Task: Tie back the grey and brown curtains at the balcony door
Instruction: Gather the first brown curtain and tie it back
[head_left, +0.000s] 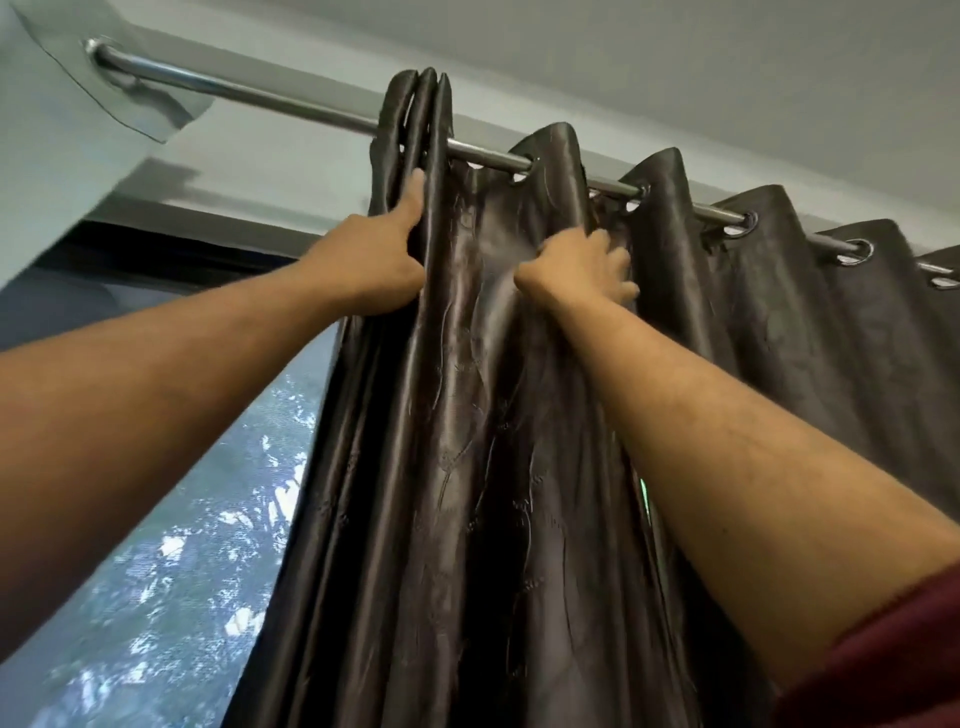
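Note:
A shiny dark brown curtain (467, 441) hangs by metal eyelets from a steel rod (270, 96) that slants down to the right. My left hand (374, 254) grips the bunched folds at the curtain's left edge, just under the rod. My right hand (582, 265) grips a fold a little further right, fingers dug into the cloth. A pale grey curtain (57, 156) hangs at the far left, pulled aside on the same rod. Both arms reach upward.
Behind the open gap at lower left is the balcony door glass (171, 545) with blurred foliage and light outside. A dark door frame (176, 239) runs above it. White wall and ceiling (675, 67) lie over the rod. More brown folds (831, 322) spread right.

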